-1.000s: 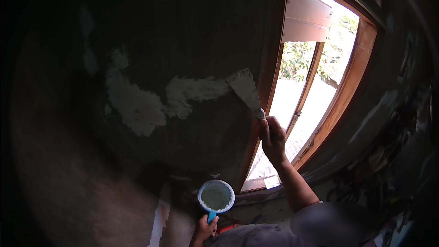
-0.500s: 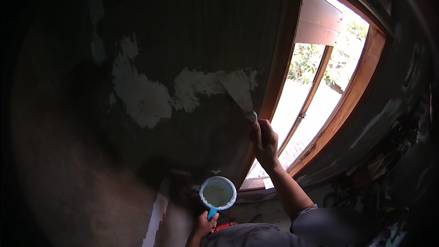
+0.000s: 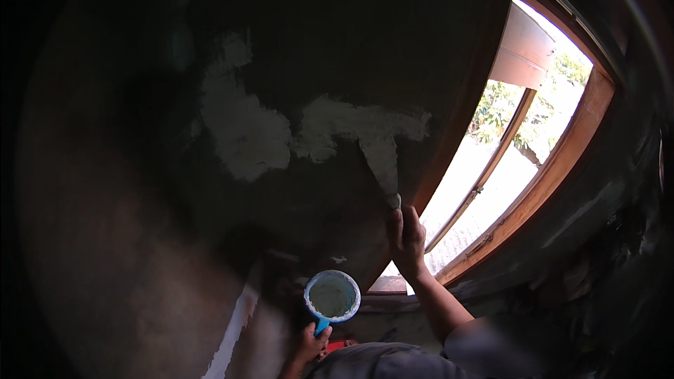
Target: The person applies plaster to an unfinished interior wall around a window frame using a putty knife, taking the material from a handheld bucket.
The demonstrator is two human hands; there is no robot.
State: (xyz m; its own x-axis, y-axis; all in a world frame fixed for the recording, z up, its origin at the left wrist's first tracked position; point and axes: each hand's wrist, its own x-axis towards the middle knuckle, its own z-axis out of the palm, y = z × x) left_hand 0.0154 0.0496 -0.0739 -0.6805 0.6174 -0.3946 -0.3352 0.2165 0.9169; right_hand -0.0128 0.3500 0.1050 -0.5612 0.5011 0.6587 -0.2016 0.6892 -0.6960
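Patch [image 3: 331,116] apparently being smoothed | scraper [image 3: 380,160] being gripped by right hand [image 3: 406,234], tub [image 3: 357,297] by left hand [image 3: 312,344] | flat angle likely being needed next

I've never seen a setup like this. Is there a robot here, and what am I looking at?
No robot: these are a person's own bare hands. The view comes from a wide fisheye camera worn on the head, so straight edges look bent.

The left hand has its fingers around the handle of a blue-handled dipper, whose rim carries pale smears. The right hand grips a putty knife, its broad blade overlapping pale patches on the dark wall. To the right, a bright opening has a wooden frame. The far right is too dark to make out.
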